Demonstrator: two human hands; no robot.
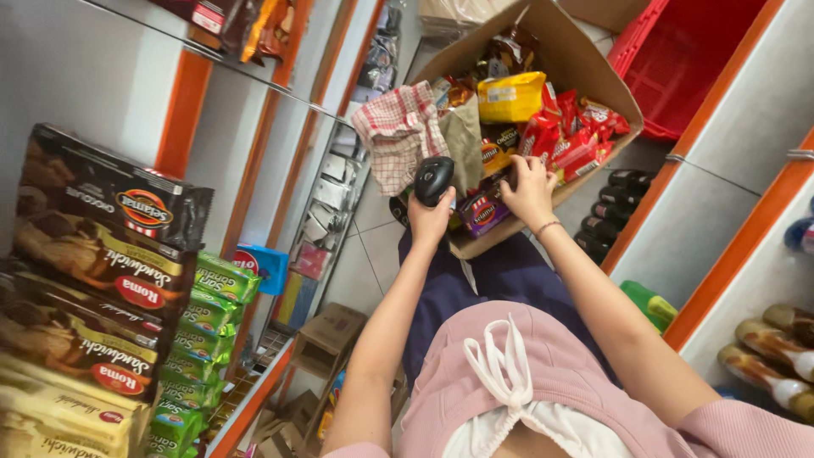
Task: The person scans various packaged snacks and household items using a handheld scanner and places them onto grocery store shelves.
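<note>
L hand (pixel 431 219) has its fingers closed round a black handheld scanner (pixel 434 178), held just over the near edge of the cardboard box (pixel 585 72). R hand (pixel 527 188) reaches into the box, fingers curled on a purple snack pack (pixel 483 212) among red and yellow packs. Looks like mid-scan; next needs the pack lifted w/ its code side turned to the scanner.
</note>
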